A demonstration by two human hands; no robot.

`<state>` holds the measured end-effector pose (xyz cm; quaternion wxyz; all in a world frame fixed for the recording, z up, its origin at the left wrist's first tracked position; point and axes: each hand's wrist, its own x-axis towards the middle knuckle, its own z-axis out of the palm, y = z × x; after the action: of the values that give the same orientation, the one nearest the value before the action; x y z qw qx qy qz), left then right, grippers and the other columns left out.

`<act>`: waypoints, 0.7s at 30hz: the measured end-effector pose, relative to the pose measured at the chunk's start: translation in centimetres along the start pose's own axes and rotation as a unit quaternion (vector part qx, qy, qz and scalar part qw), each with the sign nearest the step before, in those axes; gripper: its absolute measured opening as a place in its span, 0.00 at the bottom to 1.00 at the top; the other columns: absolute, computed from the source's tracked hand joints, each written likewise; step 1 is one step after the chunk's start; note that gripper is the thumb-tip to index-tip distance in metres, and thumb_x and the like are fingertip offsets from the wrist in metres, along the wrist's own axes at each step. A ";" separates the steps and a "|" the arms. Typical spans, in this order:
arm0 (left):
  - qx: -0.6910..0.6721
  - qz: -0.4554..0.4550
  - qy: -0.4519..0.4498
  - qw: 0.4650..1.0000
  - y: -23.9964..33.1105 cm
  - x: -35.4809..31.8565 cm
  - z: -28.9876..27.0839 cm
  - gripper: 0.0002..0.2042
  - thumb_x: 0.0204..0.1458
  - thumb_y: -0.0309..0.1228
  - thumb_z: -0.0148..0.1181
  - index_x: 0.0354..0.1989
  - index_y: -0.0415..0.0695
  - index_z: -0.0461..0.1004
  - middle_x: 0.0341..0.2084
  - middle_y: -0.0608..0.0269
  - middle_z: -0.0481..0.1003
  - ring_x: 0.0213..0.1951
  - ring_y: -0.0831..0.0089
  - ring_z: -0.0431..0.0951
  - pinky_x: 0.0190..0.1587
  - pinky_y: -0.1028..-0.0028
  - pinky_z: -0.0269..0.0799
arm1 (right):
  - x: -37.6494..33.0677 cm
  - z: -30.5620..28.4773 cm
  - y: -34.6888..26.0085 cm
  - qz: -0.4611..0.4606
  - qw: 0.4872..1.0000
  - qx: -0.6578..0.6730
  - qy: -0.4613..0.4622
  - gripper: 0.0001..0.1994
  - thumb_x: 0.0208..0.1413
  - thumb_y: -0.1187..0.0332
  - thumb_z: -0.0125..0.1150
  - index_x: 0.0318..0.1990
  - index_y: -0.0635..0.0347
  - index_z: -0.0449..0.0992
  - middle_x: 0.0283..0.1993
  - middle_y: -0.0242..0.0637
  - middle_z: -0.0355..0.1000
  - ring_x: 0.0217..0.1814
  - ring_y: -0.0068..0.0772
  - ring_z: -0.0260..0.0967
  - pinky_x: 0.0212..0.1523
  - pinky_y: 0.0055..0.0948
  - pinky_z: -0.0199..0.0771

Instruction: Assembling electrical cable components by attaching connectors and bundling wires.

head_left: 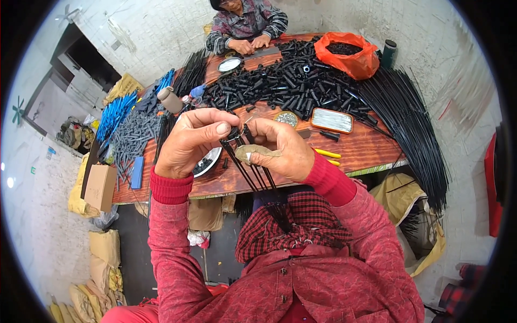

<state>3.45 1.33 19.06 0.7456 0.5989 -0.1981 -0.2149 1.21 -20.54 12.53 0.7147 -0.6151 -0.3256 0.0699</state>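
Both hands are raised over the near table edge, working at one bundle of thin black rods (252,171) that look like umbrella ribs. My left hand (189,141) pinches a small black plastic hub (232,134) at the bundle's upper end between thumb and fingers. The rods slant down from it toward my lap. My right hand (285,148) is closed on a rod's upper end just right of the hub; its fingertips partly hide the joint. A brownish wrap (257,153) covers the right thumb.
Black tubular parts (280,81) are heaped across the table (237,182). A tin of thin wires (332,120), a round tin of small metal pieces (286,118) and yellow-handled pliers (328,155) lie beyond my right hand. Across the table, a person (247,27) works.
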 end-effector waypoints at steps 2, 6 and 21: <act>-0.004 -0.003 -0.004 1.000 0.0 0.0 0.0 0.10 0.53 0.24 0.63 0.43 0.34 0.78 0.40 0.55 0.80 0.42 0.68 0.81 0.47 0.71 0.76 | 0.1 -0.1 -0.3 0.007 1.000 0.002 -0.011 0.17 0.55 0.77 0.62 0.51 0.67 0.69 0.44 0.30 0.71 0.45 0.18 0.68 0.48 0.23 0.71; -0.013 -0.005 -0.002 1.000 0.0 -0.1 0.1 0.10 0.53 0.24 0.64 0.42 0.35 0.78 0.40 0.55 0.80 0.43 0.68 0.80 0.49 0.71 0.74 | 0.2 -0.3 -0.4 0.014 1.000 0.013 -0.021 0.16 0.54 0.78 0.62 0.50 0.66 0.70 0.43 0.29 0.71 0.45 0.18 0.69 0.47 0.23 0.71; -0.028 0.047 0.061 0.997 -0.9 -1.2 1.5 0.13 0.51 0.23 0.66 0.45 0.33 0.79 0.38 0.57 0.81 0.39 0.75 0.80 0.46 0.76 0.75 | 1.3 -2.1 -0.8 0.089 0.988 0.107 -0.069 0.12 0.55 0.68 0.69 0.41 0.68 0.77 0.36 0.31 0.76 0.38 0.17 0.73 0.39 0.19 0.73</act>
<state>1.57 0.61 18.42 0.7822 0.5797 -0.1736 -0.1482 3.12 -21.81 13.65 0.7430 -0.5551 -0.3093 0.2100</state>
